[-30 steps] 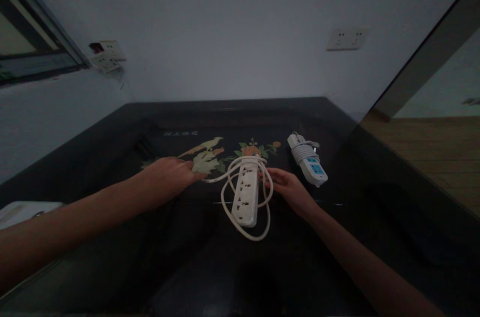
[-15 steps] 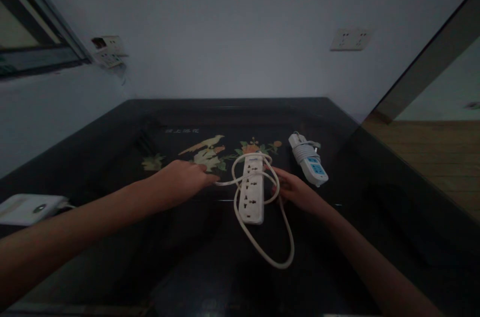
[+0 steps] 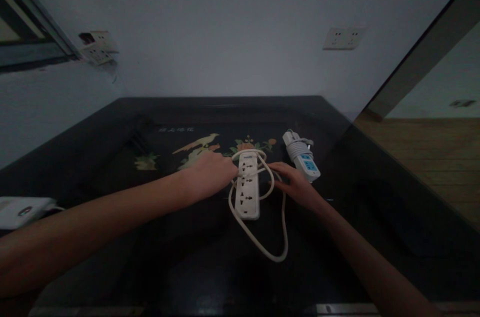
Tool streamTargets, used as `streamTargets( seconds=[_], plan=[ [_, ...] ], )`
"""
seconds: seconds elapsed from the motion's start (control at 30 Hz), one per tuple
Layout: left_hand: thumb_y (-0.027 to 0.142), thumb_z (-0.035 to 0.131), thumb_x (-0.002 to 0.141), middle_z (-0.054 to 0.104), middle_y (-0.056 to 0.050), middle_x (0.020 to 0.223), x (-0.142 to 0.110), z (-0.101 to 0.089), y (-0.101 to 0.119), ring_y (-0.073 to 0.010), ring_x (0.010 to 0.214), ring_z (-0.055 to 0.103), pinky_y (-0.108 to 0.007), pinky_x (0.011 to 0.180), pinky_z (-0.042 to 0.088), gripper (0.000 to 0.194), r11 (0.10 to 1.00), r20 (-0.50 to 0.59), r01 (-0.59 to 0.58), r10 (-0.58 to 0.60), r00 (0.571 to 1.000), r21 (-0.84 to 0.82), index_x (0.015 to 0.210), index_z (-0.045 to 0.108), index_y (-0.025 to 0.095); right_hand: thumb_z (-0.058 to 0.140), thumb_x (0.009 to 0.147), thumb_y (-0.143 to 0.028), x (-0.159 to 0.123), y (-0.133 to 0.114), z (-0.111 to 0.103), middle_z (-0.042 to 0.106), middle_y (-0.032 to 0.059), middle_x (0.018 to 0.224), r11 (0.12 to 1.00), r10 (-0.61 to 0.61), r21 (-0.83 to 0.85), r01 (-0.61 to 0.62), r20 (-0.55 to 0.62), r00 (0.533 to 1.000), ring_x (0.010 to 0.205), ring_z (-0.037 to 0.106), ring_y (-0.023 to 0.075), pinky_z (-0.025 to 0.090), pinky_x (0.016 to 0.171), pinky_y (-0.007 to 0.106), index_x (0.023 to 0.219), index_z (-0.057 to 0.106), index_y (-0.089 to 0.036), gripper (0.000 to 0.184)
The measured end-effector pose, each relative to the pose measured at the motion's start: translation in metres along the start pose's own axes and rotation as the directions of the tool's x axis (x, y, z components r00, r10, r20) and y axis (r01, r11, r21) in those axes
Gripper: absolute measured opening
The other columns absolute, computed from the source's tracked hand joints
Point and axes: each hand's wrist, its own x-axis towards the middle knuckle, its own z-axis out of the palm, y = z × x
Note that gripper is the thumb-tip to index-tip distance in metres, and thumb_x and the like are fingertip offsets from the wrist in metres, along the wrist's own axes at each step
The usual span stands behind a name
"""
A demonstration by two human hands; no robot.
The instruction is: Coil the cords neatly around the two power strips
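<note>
— Now, how is the cream-white plastic power strip (image 3: 247, 185) placed?

— It is laid flat, sockets up, near the middle of the dark glossy bench (image 3: 195, 267), lengthwise away from the person, so that its cream cord (image 3: 262, 242) can be looped around it.

— And the hands?

— The left hand (image 3: 210, 177) is closed on the cord just beside the strip's far end, where a loop is crossed over the body. The right hand (image 3: 296, 184) is curled around the cord on the other side; a slack loop is left trailing toward the near edge.

— Anything alongside?

— A smaller white-and-blue power strip (image 3: 303, 161), its cord already wound around it, is lain just beyond the right hand.
</note>
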Motion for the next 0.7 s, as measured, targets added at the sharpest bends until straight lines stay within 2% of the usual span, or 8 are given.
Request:
streamTargets(
  seconds=[0.07, 0.2, 0.33, 0.47, 0.57, 0.63, 0.7],
  plan=[
    [0.003, 0.048, 0.084, 0.071, -0.016, 0.083, 0.010, 0.002, 0.006, -0.0289, 0.074, 0.068, -0.033, 0.062, 0.047, 0.027, 0.999, -0.016, -0.036, 0.035, 0.999, -0.035, 0.092, 0.071, 0.013, 0.061, 0.082, -0.017, 0.002, 0.001, 0.002, 0.064, 0.0095, 0.115, 0.997, -0.010, -0.071, 0.010, 0.001, 1.000, 0.108, 0.059, 0.0215, 0.046, 0.094, 0.037, 0.118, 0.059, -0.020, 0.035],
    [0.005, 0.044, 0.086, 0.070, -0.018, 0.091, 0.032, 0.014, 0.019, -0.0312, 0.083, 0.067, -0.037, 0.067, 0.048, 0.025, 0.968, -0.107, -0.062, 0.037, 0.994, -0.241, 0.095, 0.067, 0.010, 0.063, 0.082, -0.018, 0.005, -0.001, 0.007, 0.068, 0.0082, 0.105, 0.969, 0.034, -0.247, -0.024, 0.038, 0.999, 0.101, 0.061, 0.0213, 0.046, 0.089, 0.035, 0.108, 0.064, -0.019, 0.026],
    [0.022, 0.048, 0.090, 0.066, -0.016, 0.104, 0.048, 0.032, 0.027, -0.0294, 0.090, 0.065, -0.037, 0.072, 0.049, 0.024, 0.923, -0.179, -0.077, 0.009, 0.984, -0.377, 0.110, 0.056, 0.013, 0.059, 0.086, -0.023, 0.001, -0.006, 0.004, 0.071, 0.0077, 0.094, 0.934, 0.107, -0.351, -0.068, 0.094, 0.990, 0.088, 0.065, 0.0228, 0.046, 0.078, 0.033, 0.103, 0.068, -0.021, 0.019],
    [0.031, 0.047, 0.092, 0.065, -0.013, 0.108, 0.050, 0.044, 0.026, -0.0233, 0.094, 0.063, -0.032, 0.077, 0.048, 0.028, 0.859, -0.206, -0.120, 0.018, 0.978, -0.498, 0.115, 0.050, 0.015, 0.047, 0.092, -0.025, -0.009, -0.011, -0.006, 0.072, 0.0064, 0.078, 0.898, 0.202, -0.423, -0.123, 0.149, 0.968, 0.068, 0.067, 0.0205, 0.043, 0.060, 0.027, 0.112, 0.066, -0.022, 0.027],
    [0.030, 0.047, 0.092, 0.062, -0.011, 0.115, 0.048, 0.049, 0.022, -0.0220, 0.105, 0.059, -0.033, 0.087, 0.046, 0.028, 0.773, -0.272, -0.209, 0.049, 0.961, -0.599, 0.116, 0.050, 0.017, 0.040, 0.095, -0.027, -0.020, -0.013, -0.015, 0.069, 0.0024, 0.065, 0.885, 0.289, -0.435, -0.167, 0.232, 0.929, 0.060, 0.064, 0.0178, 0.042, 0.057, 0.025, 0.126, 0.058, -0.024, 0.035],
    [0.027, 0.050, 0.090, 0.060, -0.012, 0.117, 0.047, 0.053, 0.020, -0.0230, 0.108, 0.057, -0.035, 0.091, 0.045, 0.031, 0.704, -0.306, -0.257, 0.060, 0.950, -0.662, 0.119, 0.050, 0.017, 0.036, 0.096, -0.025, -0.028, -0.013, -0.018, 0.069, 0.0021, 0.067, 0.893, 0.319, -0.410, -0.188, 0.280, 0.905, 0.062, 0.065, 0.0169, 0.043, 0.059, 0.024, 0.131, 0.052, -0.023, 0.039],
    [0.023, 0.054, 0.087, 0.060, -0.012, 0.119, 0.046, 0.059, 0.018, -0.0241, 0.109, 0.056, -0.037, 0.092, 0.044, 0.037, 0.674, -0.312, -0.282, 0.081, 0.947, -0.682, 0.122, 0.049, 0.016, 0.034, 0.095, -0.023, -0.036, -0.014, -0.019, 0.070, 0.0041, 0.077, 0.903, 0.340, -0.365, -0.226, 0.286, 0.896, 0.063, 0.065, 0.0163, 0.045, 0.061, 0.025, 0.132, 0.051, -0.020, 0.040]
  ],
)
